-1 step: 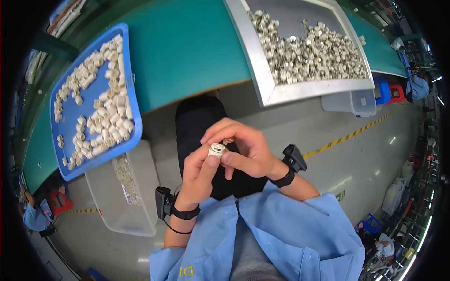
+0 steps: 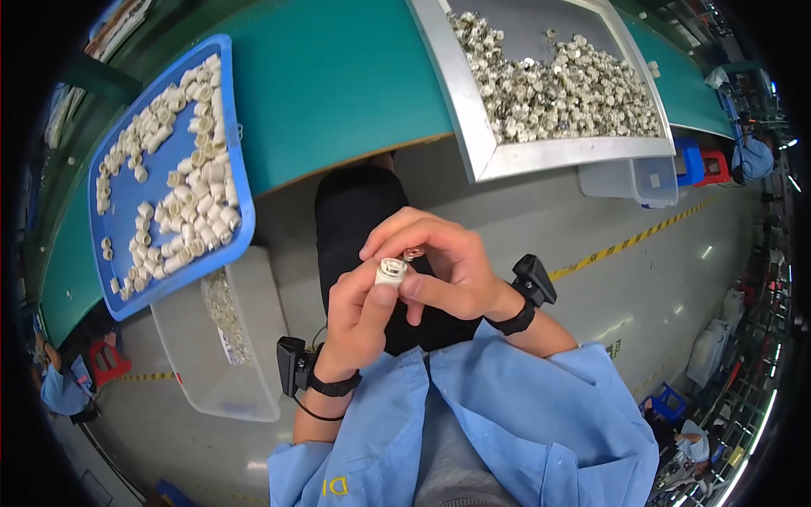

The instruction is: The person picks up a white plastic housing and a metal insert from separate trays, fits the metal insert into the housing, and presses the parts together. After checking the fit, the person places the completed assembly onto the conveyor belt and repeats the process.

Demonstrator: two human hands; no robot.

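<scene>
In front of my lap, my left hand (image 2: 356, 318) pinches a small white hollow cylinder (image 2: 390, 272), shaped like a lamp socket, between thumb and index finger. Its opening faces up and some inner parts show. My right hand (image 2: 448, 269) curls in from the other side, its thumb against the cylinder's side. A small copper-coloured metal piece (image 2: 413, 253) sits at the right index finger, just beside the cylinder's rim. The remaining right fingers are bent behind it, partly hidden.
On the green table (image 2: 338, 84), a blue tray (image 2: 245, 182) of white cylinders overhangs the left edge. A metal-framed tray (image 2: 566, 160) at right holds a heap of small white-and-metal parts. Clear plastic boxes (image 2: 258, 397) stand below. My black-clad leg (image 2: 359, 207) extends under the table.
The table and both trays appear slightly higher in the picture. My hands keep nearly the same place and grip.
</scene>
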